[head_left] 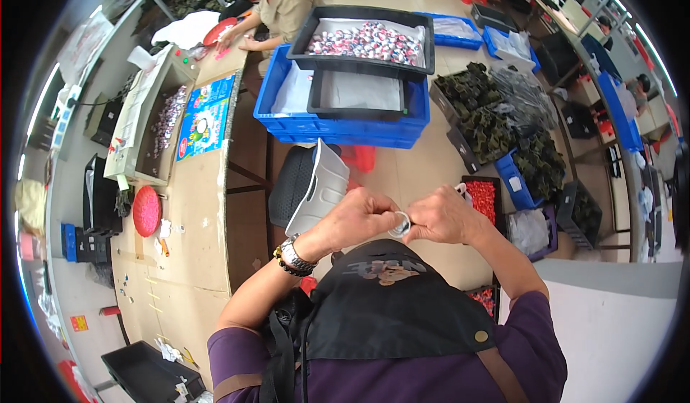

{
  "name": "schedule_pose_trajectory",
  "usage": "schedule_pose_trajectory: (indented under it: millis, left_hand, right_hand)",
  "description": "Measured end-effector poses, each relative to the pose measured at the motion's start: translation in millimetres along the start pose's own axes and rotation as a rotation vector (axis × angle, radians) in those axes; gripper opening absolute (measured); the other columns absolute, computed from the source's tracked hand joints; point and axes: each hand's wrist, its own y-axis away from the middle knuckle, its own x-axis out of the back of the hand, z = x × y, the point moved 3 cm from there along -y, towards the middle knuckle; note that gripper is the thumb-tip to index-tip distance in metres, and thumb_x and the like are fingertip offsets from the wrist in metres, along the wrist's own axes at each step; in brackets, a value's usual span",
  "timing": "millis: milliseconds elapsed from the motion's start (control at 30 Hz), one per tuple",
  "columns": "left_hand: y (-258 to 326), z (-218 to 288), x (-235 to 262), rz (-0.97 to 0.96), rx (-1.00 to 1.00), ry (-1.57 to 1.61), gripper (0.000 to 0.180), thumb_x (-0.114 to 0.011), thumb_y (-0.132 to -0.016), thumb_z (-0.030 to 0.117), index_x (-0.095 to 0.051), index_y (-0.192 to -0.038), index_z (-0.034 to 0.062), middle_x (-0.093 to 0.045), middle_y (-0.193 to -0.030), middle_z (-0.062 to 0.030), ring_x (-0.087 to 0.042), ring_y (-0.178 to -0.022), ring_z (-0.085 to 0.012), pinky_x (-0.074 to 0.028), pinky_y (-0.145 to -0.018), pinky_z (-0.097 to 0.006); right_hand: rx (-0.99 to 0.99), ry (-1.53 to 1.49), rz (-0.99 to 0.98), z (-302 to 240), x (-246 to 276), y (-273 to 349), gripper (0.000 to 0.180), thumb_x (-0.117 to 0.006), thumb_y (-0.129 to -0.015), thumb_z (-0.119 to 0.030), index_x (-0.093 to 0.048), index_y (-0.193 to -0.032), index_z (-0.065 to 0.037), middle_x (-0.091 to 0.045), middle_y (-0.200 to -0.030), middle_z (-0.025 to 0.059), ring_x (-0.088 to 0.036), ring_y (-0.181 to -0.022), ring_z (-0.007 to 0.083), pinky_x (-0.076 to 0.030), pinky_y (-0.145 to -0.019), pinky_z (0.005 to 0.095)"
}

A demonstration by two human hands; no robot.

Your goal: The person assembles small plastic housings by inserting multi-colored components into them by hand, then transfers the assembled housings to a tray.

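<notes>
My left hand [359, 220], with a metal-banded watch and a beaded bracelet on its wrist, is closed with thumb and fingers pinching a small round whitish ring-shaped piece [400, 226]. From the other side my right hand [444, 217] grips the same piece, its fingers curled in. The two hands almost meet in front of my black apron [395, 288]. Fingers cover part of the piece, and its exact kind is too small to make out.
Ahead, blue crates [345, 130] carry a black tray [370, 61] of small colourful pieces. A worktable [172, 259] on the left holds a red bowl [146, 210]. A grey-white chair [316, 187] stands beyond my hands. Trays of red pieces [483, 198] lie at right. Another person sits far left.
</notes>
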Motion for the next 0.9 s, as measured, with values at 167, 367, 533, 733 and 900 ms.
schedule_pose_trajectory:
  millis: [167,367,533,733,900]
  left_hand:
    - [-0.4,11.0,-13.6,-0.059,-0.028,-0.146,0.022,-0.063,-0.085,0.018,-0.068,-0.084,-0.0036,-0.055,-0.057,-0.0075,-0.047,-0.055,-0.006,-0.04,-0.05,-0.03]
    - [-8.9,2.3,-15.4,0.02,0.077,-0.075,0.021,-0.063,-0.089,0.02,-0.068,-0.085,-0.0002,-0.055,-0.064,0.003,-0.049,-0.056,-0.0028,-0.039,-0.05,-0.019]
    - [-4.0,4.0,-26.5,0.105,0.228,0.277,0.017,-0.064,-0.087,0.016,-0.066,-0.082,-0.0007,-0.055,-0.064,0.001,-0.049,-0.053,-0.0031,-0.033,-0.047,-0.017]
    - [-5.7,1.2,-31.8,0.146,0.226,0.413,0.014,-0.063,-0.086,0.012,-0.066,-0.082,-0.0008,-0.056,-0.063,-0.0004,-0.04,-0.048,-0.0023,-0.027,-0.043,-0.018]
    - [-2.8,1.8,-41.7,0.224,0.182,0.474,0.013,-0.062,-0.087,0.01,-0.066,-0.081,-0.0009,-0.055,-0.062,-0.0012,-0.038,-0.046,-0.0025,-0.025,-0.041,-0.018]
  right_hand:
    - [0.037,-0.028,-0.003,-0.2,5.7,10.5,0.053,-0.055,-0.084,-0.056,-0.056,-0.067,-0.006,-0.052,-0.058,0.0072,-0.056,-0.055,0.0287,-0.043,-0.048,0.0391]
    - [-0.021,0.008,0.058,7.3,12.3,12.5,0.055,-0.054,-0.082,-0.061,-0.056,-0.07,-0.008,-0.056,-0.065,0.0085,-0.06,-0.061,0.0313,-0.045,-0.052,0.0413]
    - [-0.064,-0.014,0.053,8.4,12.8,14.0,0.061,-0.052,-0.079,-0.067,-0.055,-0.07,-0.007,-0.055,-0.063,0.0086,-0.058,-0.06,0.0323,-0.045,-0.052,0.0408]
    - [-0.072,-0.012,0.105,15.4,8.1,18.0,0.065,-0.05,-0.077,-0.07,-0.052,-0.068,-0.005,-0.053,-0.061,0.0078,-0.057,-0.059,0.0315,-0.044,-0.051,0.0391]
    - [-0.066,-0.04,0.146,12.9,6.7,21.0,0.066,-0.045,-0.08,-0.07,-0.052,-0.067,-0.006,-0.053,-0.062,0.0076,-0.057,-0.058,0.03,-0.044,-0.051,0.0382]
